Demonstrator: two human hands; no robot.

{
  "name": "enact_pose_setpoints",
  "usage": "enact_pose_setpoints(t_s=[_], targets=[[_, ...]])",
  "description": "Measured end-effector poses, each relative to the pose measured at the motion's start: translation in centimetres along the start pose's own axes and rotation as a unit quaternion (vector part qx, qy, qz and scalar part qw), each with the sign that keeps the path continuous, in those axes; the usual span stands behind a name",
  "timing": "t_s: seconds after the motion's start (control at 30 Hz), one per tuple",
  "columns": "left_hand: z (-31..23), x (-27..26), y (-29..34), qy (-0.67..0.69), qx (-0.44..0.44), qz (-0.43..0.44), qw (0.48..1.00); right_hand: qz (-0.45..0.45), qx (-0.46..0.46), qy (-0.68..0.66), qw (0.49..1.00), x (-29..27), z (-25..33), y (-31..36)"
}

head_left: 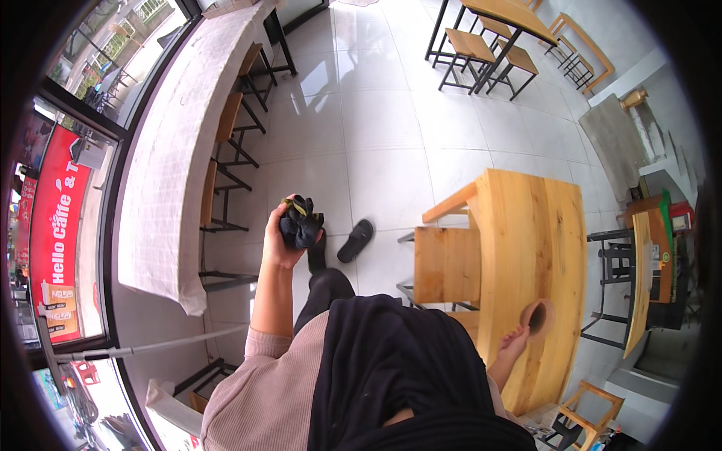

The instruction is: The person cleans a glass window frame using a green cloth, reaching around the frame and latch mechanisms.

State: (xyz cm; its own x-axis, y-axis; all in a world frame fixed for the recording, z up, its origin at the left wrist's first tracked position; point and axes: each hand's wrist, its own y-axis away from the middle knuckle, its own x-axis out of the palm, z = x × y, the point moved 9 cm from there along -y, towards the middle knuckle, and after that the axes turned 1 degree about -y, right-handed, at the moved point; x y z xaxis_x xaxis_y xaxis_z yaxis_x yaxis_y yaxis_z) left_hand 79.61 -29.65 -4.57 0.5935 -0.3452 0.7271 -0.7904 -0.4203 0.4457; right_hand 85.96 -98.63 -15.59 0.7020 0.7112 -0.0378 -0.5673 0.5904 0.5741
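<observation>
My left hand (278, 240) is raised over the floor, its fingers wrapped round a bunched-up black cloth (302, 227) with a bit of yellow-green at its edge. On the right, my right hand (513, 340) is closed at the rim of a tan, round, hollow container (547, 319) with a dark inside. That container is over the light wooden table (534, 233); whether it rests on the top I cannot tell. Below the cloth, a black slide sandal (356, 240) lies on the white tiles beside my leg.
A long counter (169, 165) under a pale checked cloth runs along the window on the left, with stools (229, 116) tucked against it. A wooden stool (447, 264) stands at the near table's left side. Another table (515, 16) with stools is at the far right.
</observation>
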Motion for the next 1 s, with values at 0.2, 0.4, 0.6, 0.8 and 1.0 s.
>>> enact_pose_setpoints(t_s=[0.2, 0.4, 0.6, 0.8, 1.0], targets=[[-9.9, -0.9, -6.0, -0.052, -0.020, 0.030, 0.998, -0.169, -0.078, 0.172, 0.967, -3.9, 1.2, -1.0], [-11.6, 3.1, -10.9, -0.105, -0.121, 0.114, 0.980, -0.160, -0.392, 0.260, 0.868, 14.6, 6.5, 14.8], [0.0, 15.4, -10.4, -0.221, -0.285, 0.281, 0.889, 0.404, -0.265, 0.139, 0.864, 37.5, 2.0, 33.6], [10.1, 20.6, -7.6, -0.304, -0.423, 0.385, 0.762, -0.105, -0.441, 0.184, 0.872, 19.1, 9.6, 22.4], [20.3, 23.8, -8.4, -0.282, -0.521, 0.365, 0.718, -0.349, -0.192, 0.375, 0.837, 2.4, 7.0, 13.2]])
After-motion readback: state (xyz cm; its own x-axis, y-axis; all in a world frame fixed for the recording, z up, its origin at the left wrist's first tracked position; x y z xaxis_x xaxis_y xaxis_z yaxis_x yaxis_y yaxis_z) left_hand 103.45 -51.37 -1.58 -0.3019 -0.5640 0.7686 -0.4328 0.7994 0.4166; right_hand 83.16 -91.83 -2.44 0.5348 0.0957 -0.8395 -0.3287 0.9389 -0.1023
